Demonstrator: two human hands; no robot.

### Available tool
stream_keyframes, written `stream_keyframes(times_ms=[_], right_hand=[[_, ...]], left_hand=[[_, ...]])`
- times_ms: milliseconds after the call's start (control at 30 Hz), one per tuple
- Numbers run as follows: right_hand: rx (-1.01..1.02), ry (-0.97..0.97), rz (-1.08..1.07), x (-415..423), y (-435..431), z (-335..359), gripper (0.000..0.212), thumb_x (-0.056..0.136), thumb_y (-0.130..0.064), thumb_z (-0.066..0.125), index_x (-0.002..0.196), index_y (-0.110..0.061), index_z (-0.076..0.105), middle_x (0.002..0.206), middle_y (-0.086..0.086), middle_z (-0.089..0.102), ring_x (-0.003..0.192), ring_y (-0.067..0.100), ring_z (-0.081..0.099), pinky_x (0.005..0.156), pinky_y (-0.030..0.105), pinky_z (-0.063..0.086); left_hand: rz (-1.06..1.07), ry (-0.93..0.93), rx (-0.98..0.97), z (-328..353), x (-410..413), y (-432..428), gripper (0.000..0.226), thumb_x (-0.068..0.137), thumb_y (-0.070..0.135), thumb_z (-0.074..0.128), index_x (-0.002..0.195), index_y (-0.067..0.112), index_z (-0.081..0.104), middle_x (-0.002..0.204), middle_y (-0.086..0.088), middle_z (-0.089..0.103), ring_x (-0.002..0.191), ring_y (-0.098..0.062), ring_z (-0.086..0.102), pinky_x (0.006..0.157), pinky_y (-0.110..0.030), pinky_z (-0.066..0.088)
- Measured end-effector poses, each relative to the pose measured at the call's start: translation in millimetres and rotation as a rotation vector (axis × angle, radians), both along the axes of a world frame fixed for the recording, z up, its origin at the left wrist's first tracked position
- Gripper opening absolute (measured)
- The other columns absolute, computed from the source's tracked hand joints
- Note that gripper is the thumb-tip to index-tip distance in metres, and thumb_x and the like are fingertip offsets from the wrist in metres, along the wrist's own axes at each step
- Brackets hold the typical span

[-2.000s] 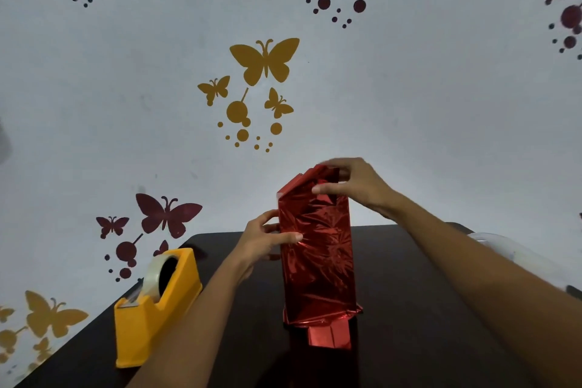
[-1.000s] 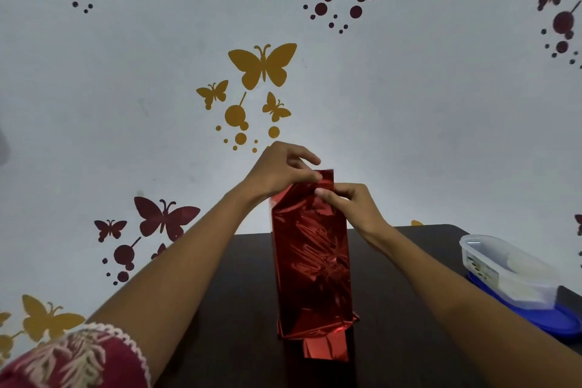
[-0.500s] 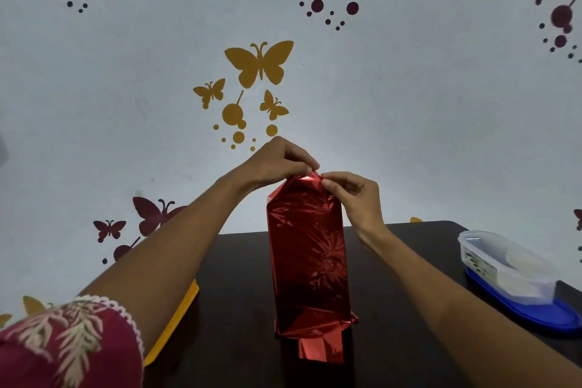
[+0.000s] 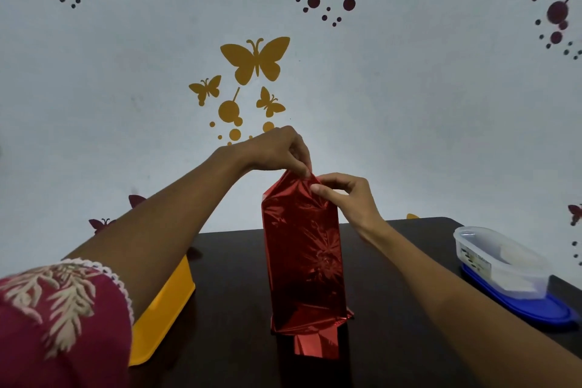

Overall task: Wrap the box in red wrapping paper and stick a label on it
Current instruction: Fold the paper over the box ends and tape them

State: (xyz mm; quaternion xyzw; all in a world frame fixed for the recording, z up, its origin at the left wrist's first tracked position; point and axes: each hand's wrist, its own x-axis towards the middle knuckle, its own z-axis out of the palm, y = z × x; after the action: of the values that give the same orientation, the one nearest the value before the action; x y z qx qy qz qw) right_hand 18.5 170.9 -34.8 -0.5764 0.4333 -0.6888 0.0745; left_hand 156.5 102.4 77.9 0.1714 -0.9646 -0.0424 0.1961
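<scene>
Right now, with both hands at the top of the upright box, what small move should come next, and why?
Probably fold the peak down flat: the left hand and right hand pinch the red wrapping paper into an upright point, not yet flattened.

A tall box (image 4: 302, 261) wrapped in shiny red paper (image 4: 297, 195) stands upright mid-table; its top paper is gathered to a peak, bottom flap apparently folded forward.

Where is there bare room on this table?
Bare table lies between the yellow tape dispenser and the wrapped box, and between that box and the clear container. Crowded at the box's top, where the left hand and right hand pinch paper.
</scene>
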Motion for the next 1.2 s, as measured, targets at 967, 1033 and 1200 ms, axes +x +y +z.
stream_keyframes(times_ms=[967, 1033, 1200], right_hand=[[0.24, -0.058, 0.029, 0, -10, -24, 0.1, 0.07, -0.011, 0.079, 0.146, -0.034, 0.018, 0.142, 0.012, 0.041, 0.129, 0.024, 0.041, 0.094, 0.027, 0.035], [0.247, -0.066, 0.036, -2, -11, -25, 0.101, 0.068, -0.011, 0.08, 0.145, -0.036, 0.02, 0.14, 0.014, 0.043, 0.125, 0.028, 0.045, 0.095, 0.03, 0.04], [0.211, -0.07, 0.041, -4, -14, -28, 0.099, 0.066, -0.011, 0.081, 0.143, -0.036, 0.024, 0.137, 0.015, 0.047, 0.125, 0.027, 0.047, 0.099, 0.032, 0.041]], left_hand=[[0.021, -0.077, 0.349, -20, 9, -41, 0.02, 0.095, 0.015, 0.052, 0.099, 0.007, 0.07, 0.102, -0.003, 0.069, 0.097, -0.009, 0.061, 0.094, -0.027, 0.04], [0.023, -0.039, 0.346, -25, 7, -43, 0.02, 0.095, 0.013, 0.053, 0.104, 0.006, 0.069, 0.102, -0.002, 0.068, 0.092, -0.007, 0.061, 0.086, -0.02, 0.042], [0.022, 0.09, 0.34, -36, 7, -48, 0.018, 0.092, 0.015, 0.058, 0.107, 0.013, 0.067, 0.094, 0.004, 0.067, 0.088, -0.007, 0.063, 0.082, -0.021, 0.049]])
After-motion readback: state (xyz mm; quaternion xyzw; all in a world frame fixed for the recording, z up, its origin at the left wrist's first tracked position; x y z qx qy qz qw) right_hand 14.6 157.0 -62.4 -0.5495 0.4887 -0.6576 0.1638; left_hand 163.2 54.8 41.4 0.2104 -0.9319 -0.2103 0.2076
